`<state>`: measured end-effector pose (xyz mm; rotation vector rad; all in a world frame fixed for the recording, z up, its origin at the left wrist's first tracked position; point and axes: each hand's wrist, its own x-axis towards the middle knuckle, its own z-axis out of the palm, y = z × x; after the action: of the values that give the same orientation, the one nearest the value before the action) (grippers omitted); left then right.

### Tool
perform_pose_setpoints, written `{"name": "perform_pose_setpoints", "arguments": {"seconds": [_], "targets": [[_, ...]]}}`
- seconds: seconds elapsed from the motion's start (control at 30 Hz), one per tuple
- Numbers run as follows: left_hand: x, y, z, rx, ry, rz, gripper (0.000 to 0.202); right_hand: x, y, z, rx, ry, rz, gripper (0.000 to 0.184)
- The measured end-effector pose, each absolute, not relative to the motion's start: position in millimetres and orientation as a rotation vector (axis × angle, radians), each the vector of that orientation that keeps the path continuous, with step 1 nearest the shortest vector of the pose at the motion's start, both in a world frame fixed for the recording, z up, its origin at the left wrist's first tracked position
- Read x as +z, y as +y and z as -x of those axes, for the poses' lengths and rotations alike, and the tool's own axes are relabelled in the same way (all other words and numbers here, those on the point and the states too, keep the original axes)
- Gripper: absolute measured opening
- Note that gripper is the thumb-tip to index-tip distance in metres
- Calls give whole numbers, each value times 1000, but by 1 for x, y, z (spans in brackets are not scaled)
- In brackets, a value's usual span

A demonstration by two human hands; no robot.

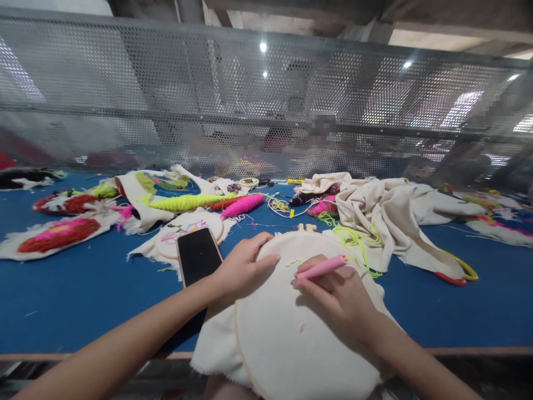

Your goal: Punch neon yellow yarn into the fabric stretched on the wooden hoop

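Observation:
A large embroidery hoop stretched with white cloth leans at the table's front edge. My left hand grips its upper left rim, thumb lying over the cloth and the fingers partly hidden. In my right hand is a pink punch needle, held like a pen with its tip hidden by my fingers at the cloth. Yellow-green yarn runs from the handle's end over the hoop's right side. A short row of yellow-green stitches shows between my hands. A small pink mark lies lower down.
A phone lies left of the hoop, by my left forearm. Behind are a smaller hooped cloth, yellow and pink yarn bundles, and crumpled white cloth. A perforated metal screen borders the blue table.

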<state>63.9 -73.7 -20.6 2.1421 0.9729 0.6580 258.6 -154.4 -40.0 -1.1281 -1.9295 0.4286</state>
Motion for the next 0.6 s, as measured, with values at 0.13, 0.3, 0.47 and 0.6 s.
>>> {"name": "perform_pose_setpoints", "arguments": {"seconds": [0.13, 0.3, 0.47, 0.6], "targets": [[-20, -76, -66, 698, 940, -2012, 15, -41, -153, -255, 396, -2062, 1128, 15], [-22, -78, -68, 688, 795, -1517, 23, -42, -152, -248, 74, -2223, 1140, 12], [-19, -79, -65, 676, 717, -1274, 28, -43, -160, -250, 37, -2091, 981, 8], [-18, -81, -64, 703, 700, -1321, 25, -44, -166, -251, 199, -1879, 967, 9]]}}
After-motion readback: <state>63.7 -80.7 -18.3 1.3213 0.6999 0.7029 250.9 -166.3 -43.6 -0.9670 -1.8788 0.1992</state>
